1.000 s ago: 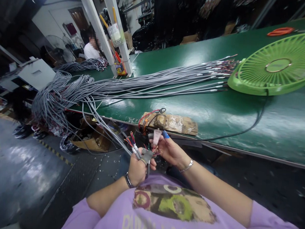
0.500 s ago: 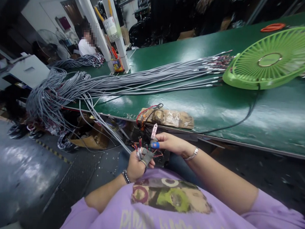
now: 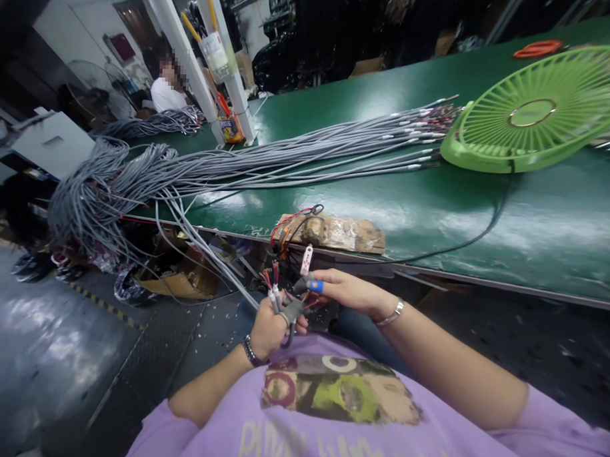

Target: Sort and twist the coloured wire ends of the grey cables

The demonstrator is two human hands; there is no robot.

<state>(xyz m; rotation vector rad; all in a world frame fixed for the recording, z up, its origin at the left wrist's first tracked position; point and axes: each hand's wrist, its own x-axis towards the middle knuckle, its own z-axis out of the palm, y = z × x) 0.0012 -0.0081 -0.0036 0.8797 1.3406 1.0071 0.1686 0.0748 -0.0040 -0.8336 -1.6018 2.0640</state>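
My left hand (image 3: 271,328) is closed around the ends of several grey cables (image 3: 235,286), which run down to it from the bench. Coloured inner wires (image 3: 270,275) stick up above its fingers, and a grey covering wraps its thumb. Close beside it, my right hand (image 3: 340,290) has its thumb and fingers pinched together at thin wires (image 3: 310,299), partly hidden by the fingers. Blue tape (image 3: 315,286) circles a digit of that hand. A pale pink strip with holes (image 3: 306,259) stands just behind the right fingertips; whether they touch it I cannot tell.
A long bundle of grey cables (image 3: 288,148) lies across the green bench (image 3: 386,198). At right sits a green fan (image 3: 534,113) with its cord. A taped cardboard piece (image 3: 345,234) is at the bench edge. Below stands a cardboard box (image 3: 183,277). Another person (image 3: 167,90) sits far left.
My right hand has shifted slightly right, and its fingers have turned. The wire ends in my left hand now stand more upright. The view has moved a little.
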